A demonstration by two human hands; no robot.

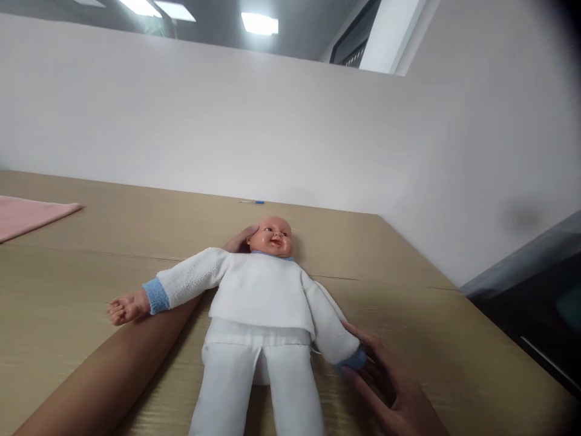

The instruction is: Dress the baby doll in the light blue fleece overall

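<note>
A baby doll (258, 297) in a white fleece top with blue cuffs and white trousers lies on its back on the wooden table (408, 284), head away from me. My left forearm runs under the doll's outstretched arm, and my left hand (240, 240) cups the back of its head; only some fingers show. My right hand (390, 387) rests at the doll's other wrist, fingers curled around the blue cuff (351, 361).
A pink cloth (27, 215) lies at the table's far left. A small blue and white pen-like item (252, 201) lies near the white wall. A dark object (535, 297) stands off the table's right edge.
</note>
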